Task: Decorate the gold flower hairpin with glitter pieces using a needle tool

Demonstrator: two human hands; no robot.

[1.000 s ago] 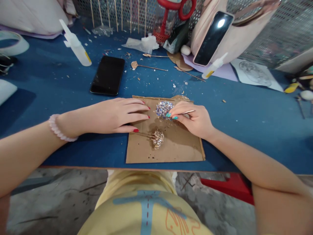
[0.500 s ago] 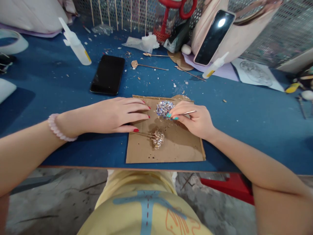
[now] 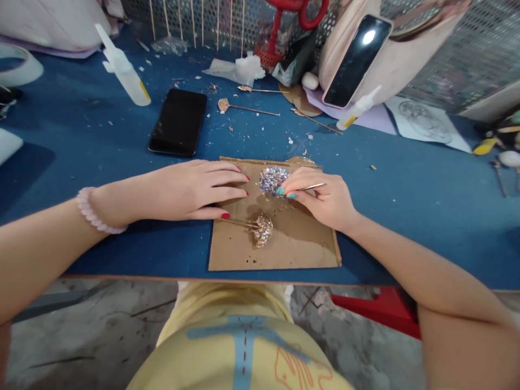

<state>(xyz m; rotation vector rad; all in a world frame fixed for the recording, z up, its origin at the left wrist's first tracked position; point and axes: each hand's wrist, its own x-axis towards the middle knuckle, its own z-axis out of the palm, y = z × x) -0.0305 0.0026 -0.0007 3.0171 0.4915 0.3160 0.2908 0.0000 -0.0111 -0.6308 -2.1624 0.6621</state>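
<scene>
My left hand (image 3: 190,189) lies flat with fingers stretched over the left edge of a brown cardboard piece (image 3: 300,249). Its thumb tip is beside the thin stem of a hair stick (image 3: 263,231), whose fan-shaped head is covered with shiny stones; I cannot tell whether the thumb touches it. Pinched in my right hand (image 3: 323,197) is a thin metal rod-like tool (image 3: 314,187), its back end sticking out past the fingers. The fingertips hide its working end, at the lower right of a pile of small glittering rhinestones (image 3: 273,179) on the cardboard.
A black phone (image 3: 179,122) lies behind my left hand. Glue bottles (image 3: 128,76) stand left and right at the back. Metal hair sticks (image 3: 252,110) and scattered bits lie beyond the cardboard. Another phone (image 3: 357,62) leans on a pink bag (image 3: 410,59).
Both hands keep practically the same pose, right fingertips still at the rhinestone pile. The view has shifted very slightly.
</scene>
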